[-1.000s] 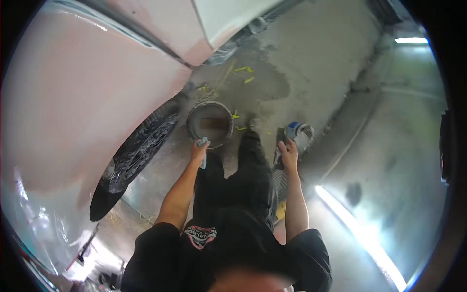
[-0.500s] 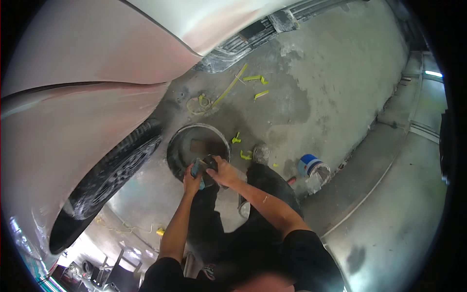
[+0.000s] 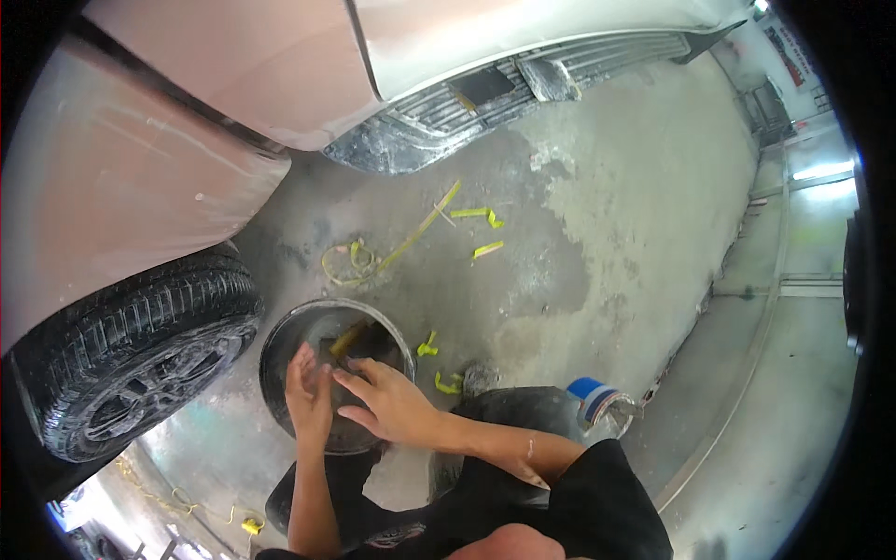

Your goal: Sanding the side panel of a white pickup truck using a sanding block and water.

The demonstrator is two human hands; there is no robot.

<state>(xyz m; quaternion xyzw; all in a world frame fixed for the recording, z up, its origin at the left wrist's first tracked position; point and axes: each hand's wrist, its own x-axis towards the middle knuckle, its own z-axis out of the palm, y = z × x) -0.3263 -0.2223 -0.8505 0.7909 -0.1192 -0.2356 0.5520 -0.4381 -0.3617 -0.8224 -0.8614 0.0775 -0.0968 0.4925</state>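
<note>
My left hand (image 3: 308,401) is over a dark, round bucket (image 3: 271,364) on the floor, its fingers loosely raised and apart. My right hand (image 3: 383,406) is beside it over the same bucket, fingers spread, with nothing visible in its grip. Inside the bucket are murky water, a yellowish-brown block (image 3: 350,338) and something dark that I cannot make out, partly behind my fingers.
A pinkish primed vehicle body (image 3: 159,177) is at upper left, with a tyre (image 3: 149,308) and dusty step board (image 3: 420,126). Scraps of yellow tape (image 3: 476,213) lie on concrete (image 3: 635,205). A blue-white can (image 3: 593,397) stands right, by a pale wall (image 3: 793,392).
I have crouched lower, nearer the bucket and tyre. My hands came together over the bucket; the blue cloth and dark object they held no longer show in them.
</note>
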